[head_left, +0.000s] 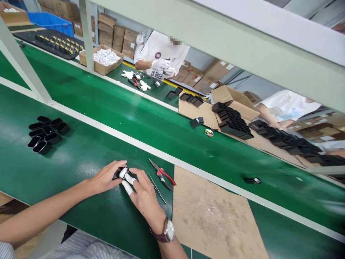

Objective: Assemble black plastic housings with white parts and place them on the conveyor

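My left hand (pixel 106 177) is wrapped round a small black housing (pixel 116 174) above the green table. A white part (pixel 123 172) sits at the housing's open end. My right hand (pixel 140 187), with white covers on two fingers and a watch at the wrist, presses fingertips against that white part. Just right of my right hand lie tweezers (pixel 157 189) and red-handled pliers (pixel 162 174). Several empty black housings (pixel 47 133) stand grouped at the left of the table.
A brown board (pixel 212 212) lies at the right. Beyond a pale rail runs a green belt (pixel 129 115) with a black housing (pixel 252 180) on it. Metal posts and a beam (pixel 215 43) frame the view. Across it, a gloved person (pixel 161 57) handles a part.
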